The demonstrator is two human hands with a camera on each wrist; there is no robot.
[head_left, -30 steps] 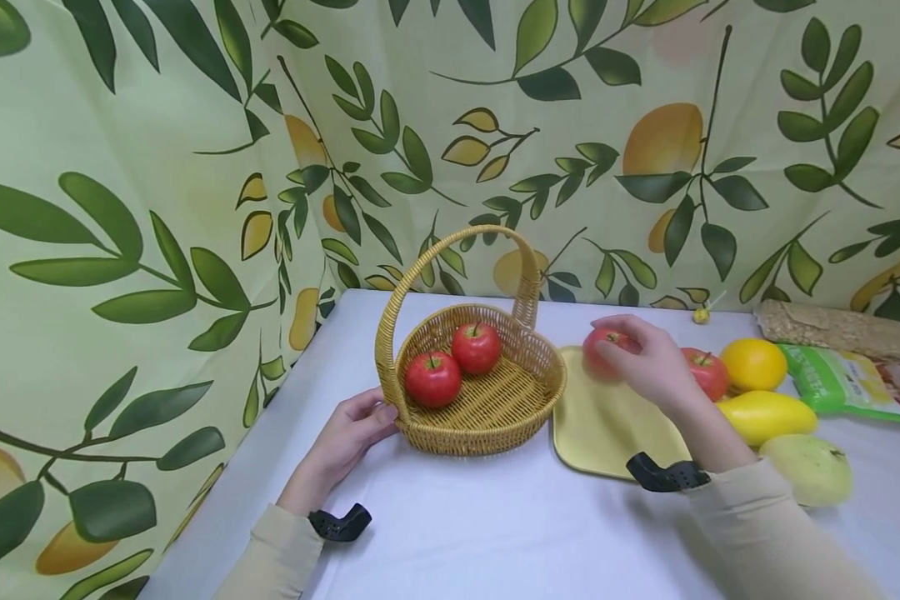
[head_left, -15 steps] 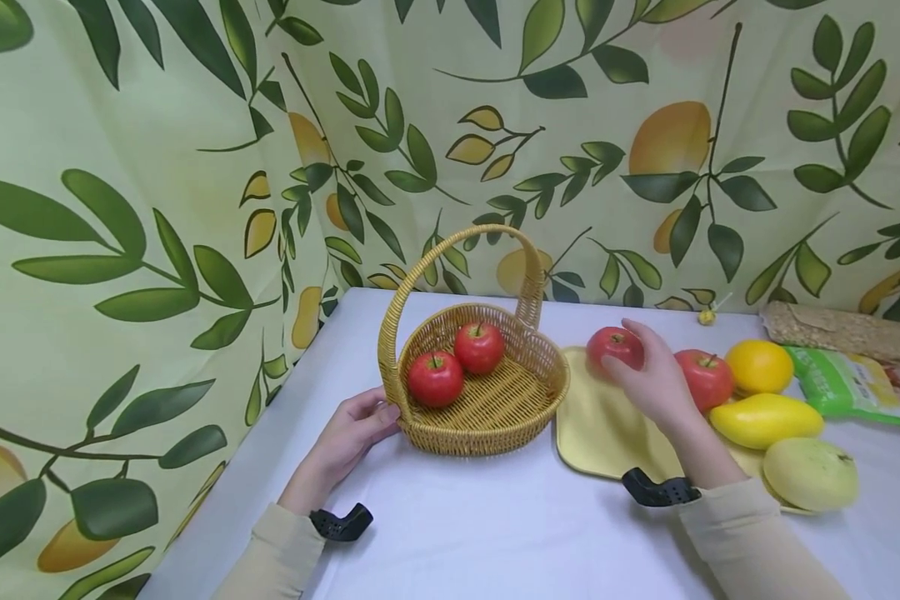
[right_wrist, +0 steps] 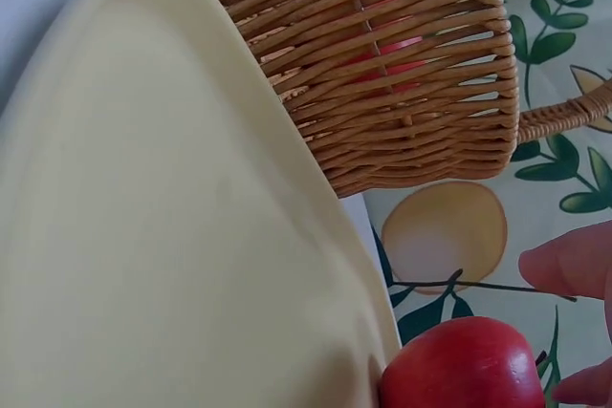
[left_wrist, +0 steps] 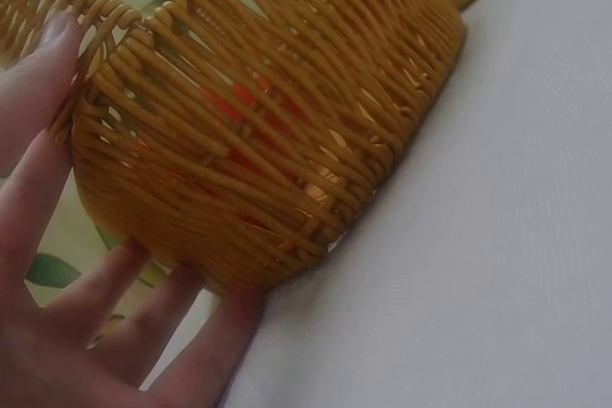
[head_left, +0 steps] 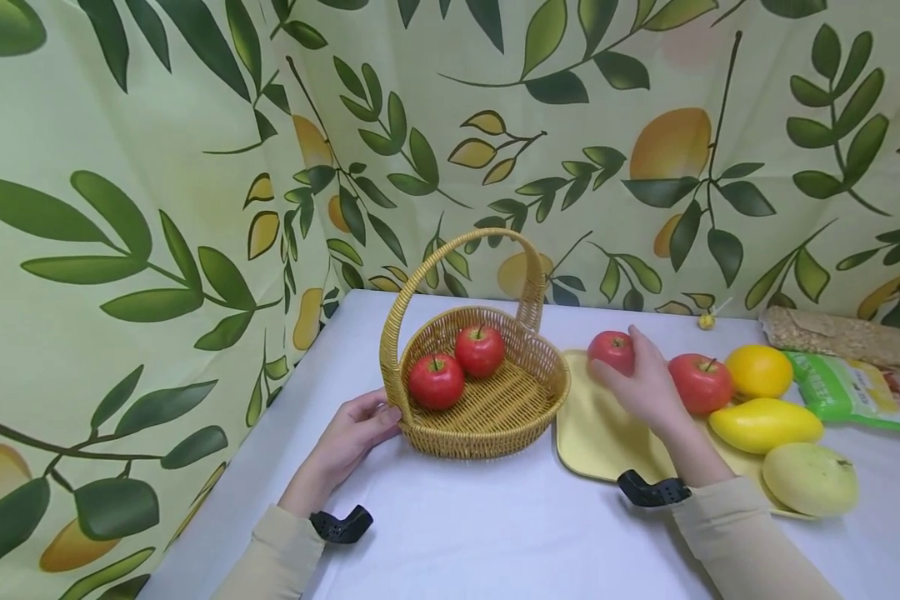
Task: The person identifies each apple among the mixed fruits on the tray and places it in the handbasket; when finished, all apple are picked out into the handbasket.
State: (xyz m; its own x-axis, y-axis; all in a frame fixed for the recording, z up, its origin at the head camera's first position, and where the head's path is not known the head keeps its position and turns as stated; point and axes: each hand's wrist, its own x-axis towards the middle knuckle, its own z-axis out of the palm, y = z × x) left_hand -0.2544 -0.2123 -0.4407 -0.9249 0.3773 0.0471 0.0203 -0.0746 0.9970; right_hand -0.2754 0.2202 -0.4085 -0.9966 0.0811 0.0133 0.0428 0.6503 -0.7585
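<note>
My left hand [head_left: 356, 432] grips the left side of a wicker basket [head_left: 487, 440] at the foot of its handle, thumb over the rim and fingers against the outer wall [left_wrist: 220, 160]. Two red apples [head_left: 437, 382] lie in the basket. My right hand [head_left: 645, 379] is around the right side of another red apple [head_left: 612, 350], which sits at the back left edge of a pale yellow tray [head_left: 588, 442]. In the right wrist view its fingertips [right_wrist: 559, 265] stand spread, with a gap to that apple [right_wrist: 464, 370]. The other fingers are out of view there.
Right of my right hand are a larger red apple [head_left: 701, 383], an orange [head_left: 759, 372], a yellow mango [head_left: 767, 425] and a pale green round fruit [head_left: 810, 479]. A green packet [head_left: 832, 387] and a brown bag [head_left: 832, 333] lie behind. Patterned cloth [head_left: 420, 100] hangs at the back.
My right fingers, over the apple's top before, now stand at its right side, so more of it shows. The right forearm has shifted left. My left hand stays on the basket.
</note>
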